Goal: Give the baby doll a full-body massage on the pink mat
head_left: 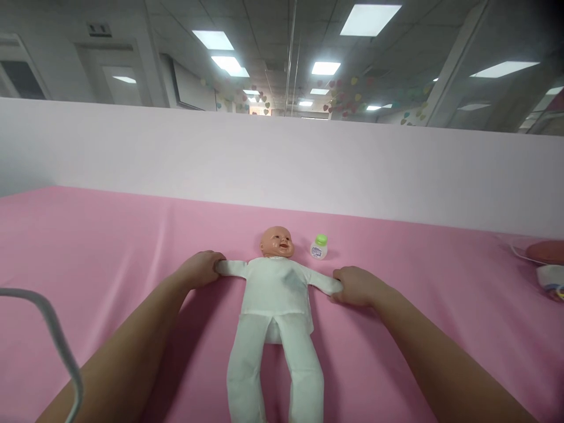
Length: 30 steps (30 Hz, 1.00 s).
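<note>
A baby doll (277,288) with a white cloth body lies on its back on the pink sheet (123,235), its hard head toward the white wall. Both of its arms are stretched out sideways. My left hand (202,268) is closed round the end of the doll's arm on the left side of the view. On the other side, my right hand (355,286) grips the end of the opposite arm. Beside the doll's head stands a small clear bottle (319,247) with a green cap. The doll's feet are cut off by the bottom edge.
A low white wall (282,164) runs behind the pink surface. At the far right edge lie a reddish-brown object (546,251) and a white item (550,276), partly out of view. A grey cable (57,335) curves through the lower left.
</note>
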Tool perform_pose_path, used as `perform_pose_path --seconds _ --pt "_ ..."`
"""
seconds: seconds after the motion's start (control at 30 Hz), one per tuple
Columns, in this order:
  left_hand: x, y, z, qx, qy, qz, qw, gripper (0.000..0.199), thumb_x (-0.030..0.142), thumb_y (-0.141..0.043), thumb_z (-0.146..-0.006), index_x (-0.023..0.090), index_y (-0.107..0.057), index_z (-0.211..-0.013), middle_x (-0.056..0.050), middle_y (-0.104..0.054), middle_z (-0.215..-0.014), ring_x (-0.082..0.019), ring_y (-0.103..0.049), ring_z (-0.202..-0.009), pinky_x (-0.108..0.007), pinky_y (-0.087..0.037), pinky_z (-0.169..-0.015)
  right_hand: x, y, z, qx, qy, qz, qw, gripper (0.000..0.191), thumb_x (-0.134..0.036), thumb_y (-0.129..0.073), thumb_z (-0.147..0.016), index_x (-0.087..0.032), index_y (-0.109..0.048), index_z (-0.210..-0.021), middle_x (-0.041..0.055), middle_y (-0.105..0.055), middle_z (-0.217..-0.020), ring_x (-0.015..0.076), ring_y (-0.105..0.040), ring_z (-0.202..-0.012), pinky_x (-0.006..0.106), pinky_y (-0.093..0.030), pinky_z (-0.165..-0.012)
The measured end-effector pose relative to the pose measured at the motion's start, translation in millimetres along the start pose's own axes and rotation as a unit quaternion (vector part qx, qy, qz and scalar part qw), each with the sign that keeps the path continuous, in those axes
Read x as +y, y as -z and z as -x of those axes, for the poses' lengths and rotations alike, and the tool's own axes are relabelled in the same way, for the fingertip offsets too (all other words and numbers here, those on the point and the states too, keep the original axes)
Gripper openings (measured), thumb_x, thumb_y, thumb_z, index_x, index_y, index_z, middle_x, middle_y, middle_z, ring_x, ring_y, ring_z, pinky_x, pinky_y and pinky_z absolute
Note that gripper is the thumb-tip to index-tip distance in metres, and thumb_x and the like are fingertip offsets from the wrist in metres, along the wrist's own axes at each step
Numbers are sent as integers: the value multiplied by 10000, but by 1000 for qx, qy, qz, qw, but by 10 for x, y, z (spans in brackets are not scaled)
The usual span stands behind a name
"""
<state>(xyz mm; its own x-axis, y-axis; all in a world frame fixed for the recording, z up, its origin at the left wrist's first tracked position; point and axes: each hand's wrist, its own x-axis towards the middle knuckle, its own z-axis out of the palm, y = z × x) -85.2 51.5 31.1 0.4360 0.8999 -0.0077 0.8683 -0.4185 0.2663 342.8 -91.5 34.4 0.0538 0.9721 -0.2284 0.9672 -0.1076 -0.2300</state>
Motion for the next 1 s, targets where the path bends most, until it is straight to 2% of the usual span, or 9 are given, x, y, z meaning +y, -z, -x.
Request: perform_pose_path --seconds 0.1,0.27,0.53,0.67,0.73,0.8,0.87,0.93,1.0 --pt "-128 2 -46 12 70 -7 997 257 275 -645 -695 249 -720 -940 -78 -762 -1019 -290 -698 -896 -333 -457 -669 235 -46 31 13 -25 0 1000 227 -444 -725 -773 -236 -637 -803 55 -714 -880 246 -656 -720 324 -369 -572" --pt "-177 -32 -80 46 105 12 993 258 471 -691 -750 243 -690 -871 -84 -752 -986 -288 -688 -861 -326 -421 -648 515 -168 17 72 -30 -36 996 355 -554 -728 -795 -220 -609 -792 70 -687 -918 225 -632 -736 312 -365 -596" --pt "-166 -199 -193 109 156 48 981 404 651 -713 -740 261 -697 -846 -98 -759 -975 -304 -686 -859 -329 -402 -610 524 -326 -183 161 -101 -81 979 590 -747 -740 -764 -202 -655 -971 119 -700 -959 267 -668 -804 321 -406 -628" --pt "-160 -224 -221 158 174 55 970 405 626 -756 -726 254 -702 -876 -119 -764 -955 -326 -686 -848 -333 -401 -596 551 -321 -228 173 -124 -75 974 709 -813 -732 -735 -200 -651 -1081 137 -716 -972 311 -687 -862 342 -424 -651" --pt "-159 -213 -209 176 179 105 962 418 584 -824 -676 251 -721 -907 -113 -772 -954 -330 -693 -858 -328 -418 -599 606 -316 -219 167 -118 -92 975 755 -789 -785 -698 -208 -646 -1160 132 -727 -1020 324 -691 -911 352 -442 -676" --pt "-169 -205 -190 192 188 196 943 465 534 -889 -616 246 -744 -951 -108 -781 -973 -325 -703 -873 -320 -449 -609 678 -315 -196 171 -98 -137 971 790 -700 -869 -662 -230 -634 -1251 115 -733 -1085 318 -689 -976 357 -469 -730" --pt "-197 -215 -183 203 202 311 906 526 462 -925 -587 229 -747 -1024 -105 -786 -960 -302 -713 -854 -313 -484 -616 748 -316 -168 186 -83 -218 954 793 -602 -921 -651 -252 -628 -1300 93 -730 -1126 290 -685 -1005 350 -492 -783" --pt "-237 -242 -201 206 213 421 857 545 369 -931 -593 201 -730 -1070 -93 -781 -884 -257 -709 -783 -294 -505 -599 796 -318 -149 199 -84 -331 919 756 -552 -926 -675 -251 -635 -1305 77 -729 -1098 244 -683 -933 332 -507 -764" --pt "-270 -273 -241 203 213 521 801 444 264 -902 -629 171 -725 -1026 -70 -753 -779 -205 -677 -679 -265 -502 -554 812 -322 -149 200 -91 -450 866 693 -509 -916 -712 -228 -650 -1286 59 -723 -989 185 -641 -765 307 -501 -666"
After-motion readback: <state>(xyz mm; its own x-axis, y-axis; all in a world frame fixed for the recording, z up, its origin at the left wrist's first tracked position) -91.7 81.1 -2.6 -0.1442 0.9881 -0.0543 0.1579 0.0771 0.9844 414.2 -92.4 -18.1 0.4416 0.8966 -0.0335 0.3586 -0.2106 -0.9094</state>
